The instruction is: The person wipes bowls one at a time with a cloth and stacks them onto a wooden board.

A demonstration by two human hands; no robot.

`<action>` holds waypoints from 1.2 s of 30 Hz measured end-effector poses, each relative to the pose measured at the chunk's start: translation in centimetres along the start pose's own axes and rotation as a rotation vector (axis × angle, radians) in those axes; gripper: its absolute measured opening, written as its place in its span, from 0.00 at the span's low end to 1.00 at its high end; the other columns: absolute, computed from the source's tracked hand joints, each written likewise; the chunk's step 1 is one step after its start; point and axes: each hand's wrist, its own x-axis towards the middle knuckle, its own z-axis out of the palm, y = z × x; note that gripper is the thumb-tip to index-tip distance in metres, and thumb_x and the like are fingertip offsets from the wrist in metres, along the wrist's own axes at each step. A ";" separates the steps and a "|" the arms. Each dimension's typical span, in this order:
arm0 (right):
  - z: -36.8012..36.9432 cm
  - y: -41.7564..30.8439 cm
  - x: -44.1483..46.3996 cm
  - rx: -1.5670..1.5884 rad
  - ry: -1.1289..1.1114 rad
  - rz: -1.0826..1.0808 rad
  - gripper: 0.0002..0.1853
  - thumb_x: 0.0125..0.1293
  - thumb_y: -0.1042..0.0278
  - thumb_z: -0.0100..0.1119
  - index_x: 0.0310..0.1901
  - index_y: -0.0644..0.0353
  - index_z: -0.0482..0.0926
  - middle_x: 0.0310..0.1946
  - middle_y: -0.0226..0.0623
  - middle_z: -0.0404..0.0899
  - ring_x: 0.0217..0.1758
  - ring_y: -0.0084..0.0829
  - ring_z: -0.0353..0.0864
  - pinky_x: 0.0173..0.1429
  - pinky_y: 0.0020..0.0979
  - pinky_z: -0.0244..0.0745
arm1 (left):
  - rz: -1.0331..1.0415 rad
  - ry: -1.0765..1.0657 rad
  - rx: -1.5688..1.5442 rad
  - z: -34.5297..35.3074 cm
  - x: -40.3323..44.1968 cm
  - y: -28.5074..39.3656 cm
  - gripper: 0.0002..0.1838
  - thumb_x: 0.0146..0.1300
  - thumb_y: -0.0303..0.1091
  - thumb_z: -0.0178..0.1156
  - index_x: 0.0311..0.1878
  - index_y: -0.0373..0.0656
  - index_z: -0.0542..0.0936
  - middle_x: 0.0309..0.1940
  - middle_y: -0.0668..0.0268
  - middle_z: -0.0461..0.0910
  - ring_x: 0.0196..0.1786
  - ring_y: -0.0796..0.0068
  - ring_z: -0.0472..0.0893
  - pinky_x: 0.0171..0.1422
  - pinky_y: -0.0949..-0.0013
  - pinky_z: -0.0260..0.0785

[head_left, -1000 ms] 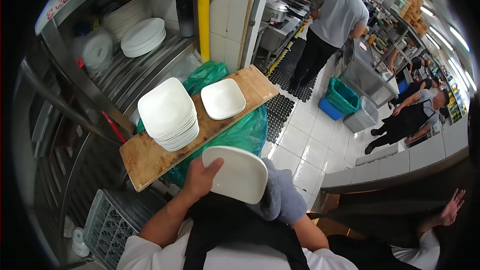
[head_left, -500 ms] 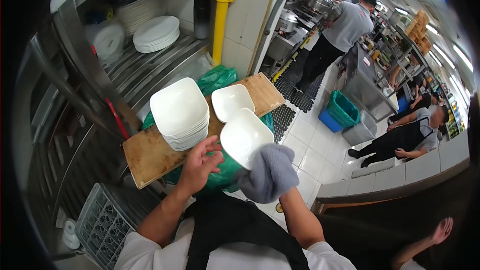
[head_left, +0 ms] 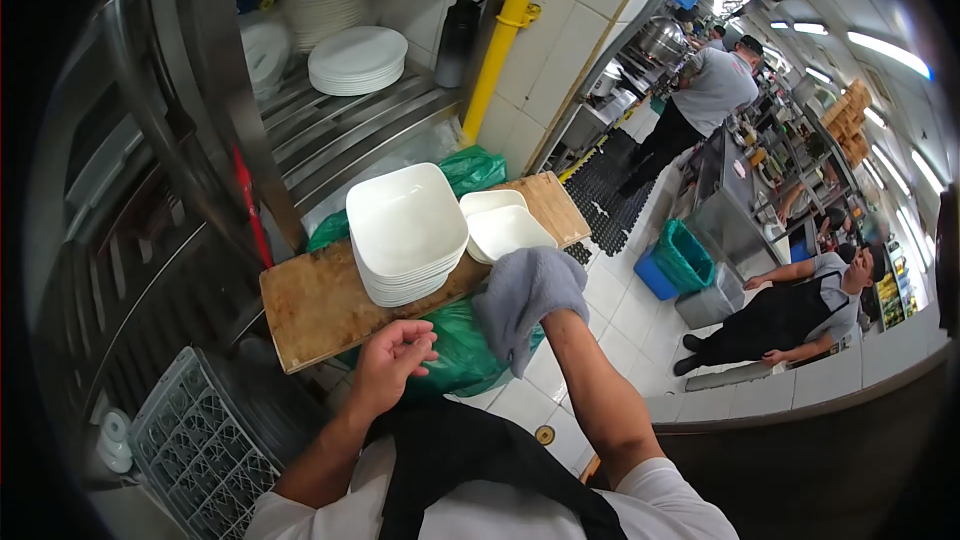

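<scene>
1. Toward the wooden board's (head_left: 312, 306) right end: glossy, rounded-square white dish (head_left: 506, 233), overlapping another dish (head_left: 488, 200); step judged as setting down.
2. Your right hand (head_left: 564, 324): wrapped in plush grey towel (head_left: 535, 292), at the dish; grip hidden, cannot tell.
3. Your left hand (head_left: 393, 368): empty, loosely curled, beyond the near edge.
4. Next move probably calls for level release.

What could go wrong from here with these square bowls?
The gray towel hides any grip on the front bowl, so that bowl could slip. It might also knock the rear bowl, which it overlaps in view, and chip it. The tall bowl stack stands near the front edge of the wooden board; a bump from the nearby left hand could shift it.
</scene>
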 end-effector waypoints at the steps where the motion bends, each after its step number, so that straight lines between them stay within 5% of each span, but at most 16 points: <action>1: 0.5 0.1 0.3 -0.003 0.001 0.000 0.08 0.62 0.66 0.61 0.37 0.58 0.88 0.36 0.46 0.87 0.40 0.39 0.87 0.45 0.35 0.80 | 0.004 0.002 -0.013 -0.2 0.0 -0.1 0.18 0.72 0.37 0.60 0.59 0.36 0.76 0.49 0.61 0.82 0.44 0.75 0.85 0.42 0.74 0.78; 4: 0.1 -1.1 0.4 0.251 0.090 0.033 0.09 0.62 0.66 0.62 0.39 0.59 0.86 0.39 0.45 0.86 0.42 0.40 0.84 0.47 0.35 0.77 | 0.010 -0.001 -0.015 -0.5 0.2 0.0 0.18 0.72 0.37 0.60 0.59 0.36 0.76 0.49 0.62 0.82 0.44 0.76 0.85 0.42 0.74 0.78; 10: -0.1 -3.2 0.4 -0.100 -0.065 -0.050 0.10 0.66 0.67 0.58 0.42 0.62 0.85 0.41 0.45 0.85 0.43 0.39 0.83 0.49 0.37 0.77 | 0.049 -0.013 0.034 -0.2 0.6 0.5 0.18 0.72 0.36 0.61 0.59 0.36 0.77 0.48 0.62 0.82 0.43 0.77 0.84 0.42 0.74 0.78; 13: 1.8 -2.8 1.2 0.375 0.139 0.246 0.07 0.61 0.67 0.61 0.35 0.57 0.87 0.37 0.43 0.86 0.43 0.40 0.86 0.46 0.38 0.79 | 0.090 -0.022 0.079 0.1 0.8 1.2 0.18 0.71 0.34 0.62 0.59 0.35 0.76 0.47 0.62 0.82 0.42 0.77 0.84 0.42 0.74 0.78; 16: -0.1 -2.1 -0.4 0.092 0.037 0.129 0.07 0.61 0.66 0.59 0.35 0.56 0.86 0.36 0.42 0.85 0.42 0.41 0.85 0.45 0.39 0.79 | 0.249 -0.025 0.131 0.2 1.0 2.3 0.17 0.70 0.32 0.62 0.59 0.35 0.77 0.49 0.62 0.82 0.43 0.80 0.83 0.43 0.74 0.77; 18: -1.1 -1.8 -2.4 0.124 0.324 -0.217 0.08 0.60 0.64 0.60 0.32 0.59 0.85 0.32 0.40 0.84 0.38 0.42 0.85 0.44 0.39 0.79 | 0.334 0.014 0.199 0.1 1.0 3.8 0.17 0.69 0.30 0.62 0.59 0.36 0.77 0.50 0.62 0.81 0.45 0.78 0.83 0.45 0.74 0.76; 19: -12.7 -5.8 -7.0 0.051 0.134 -0.227 0.11 0.59 0.59 0.61 0.30 0.58 0.85 0.28 0.37 0.83 0.36 0.41 0.85 0.43 0.39 0.79 | 0.428 0.050 0.250 -0.1 1.0 4.7 0.18 0.68 0.27 0.63 0.59 0.37 0.77 0.50 0.62 0.81 0.46 0.75 0.82 0.46 0.74 0.75; 20: -10.6 -4.8 -7.1 0.068 0.131 -0.237 0.11 0.59 0.59 0.61 0.30 0.58 0.85 0.28 0.37 0.83 0.36 0.41 0.85 0.43 0.39 0.79 | 0.421 0.062 0.265 -0.4 1.0 5.9 0.18 0.68 0.27 0.63 0.59 0.37 0.77 0.50 0.62 0.81 0.46 0.75 0.82 0.46 0.74 0.75; 22: -6.9 -2.8 -7.7 0.106 0.580 -0.468 0.13 0.57 0.61 0.66 0.42 0.56 0.84 0.39 0.40 0.83 0.48 0.37 0.82 0.52 0.29 0.75 | 0.836 0.246 0.905 -0.1 1.6 8.0 0.21 0.63 0.30 0.67 0.57 0.35 0.78 0.50 0.55 0.81 0.49 0.60 0.83 0.52 0.63 0.75; 23: -7.2 -2.3 -8.8 0.105 0.591 -0.453 0.13 0.57 0.61 0.66 0.42 0.56 0.84 0.39 0.40 0.83 0.48 0.37 0.82 0.52 0.29 0.75 | 0.846 0.231 0.908 0.0 1.9 8.2 0.21 0.63 0.30 0.67 0.57 0.35 0.78 0.50 0.55 0.81 0.49 0.60 0.83 0.52 0.63 0.75; 25: -15.1 -4.0 -12.3 1.208 0.007 -0.035 0.25 0.45 0.49 0.75 0.42 0.54 0.83 0.45 0.36 0.80 0.49 0.37 0.80 0.52 0.38 0.73 | 0.864 0.195 1.258 -0.2 3.4 9.1 0.23 0.59 0.33 0.68 0.56 0.34 0.78 0.50 0.52 0.80 0.54 0.48 0.78 0.59 0.55 0.71; 30: -19.1 -2.7 -17.7 0.578 0.064 -0.099 0.44 0.34 0.45 0.83 0.56 0.54 0.76 0.46 0.33 0.77 0.43 0.41 0.80 0.51 0.35 0.76 | 0.655 -0.023 1.516 -0.9 4.9 9.7 0.18 0.61 0.39 0.64 0.50 0.39 0.81 0.44 0.51 0.82 0.51 0.47 0.79 0.60 0.51 0.68; 31: -12.7 -1.5 -17.3 0.394 0.200 -0.170 0.39 0.41 0.50 0.79 0.57 0.52 0.75 0.43 0.35 0.75 0.35 0.40 0.78 0.41 0.37 0.73 | 0.637 -0.018 1.516 -0.4 5.0 10.0 0.13 0.60 0.34 0.62 0.46 0.38 0.82 0.41 0.51 0.82 0.48 0.46 0.79 0.56 0.50 0.70; 34: -10.5 -1.7 -17.8 0.268 0.199 -0.386 0.26 0.50 0.60 0.67 0.52 0.56 0.74 0.33 0.43 0.75 0.29 0.48 0.75 0.39 0.42 0.71 | 0.663 -0.021 1.565 -0.5 5.5 10.3 0.11 0.57 0.28 0.60 0.42 0.38 0.83 0.36 0.51 0.83 0.42 0.47 0.81 0.51 0.50 0.73; 36: -10.3 -1.6 -19.1 0.238 0.219 -0.342 0.23 0.53 0.68 0.59 0.54 0.55 0.74 0.30 0.44 0.74 0.24 0.46 0.74 0.33 0.42 0.69 | 0.637 -0.038 1.632 0.2 5.6 10.9 0.10 0.55 0.27 0.59 0.40 0.37 0.83 0.34 0.52 0.83 0.40 0.48 0.82 0.48 0.50 0.73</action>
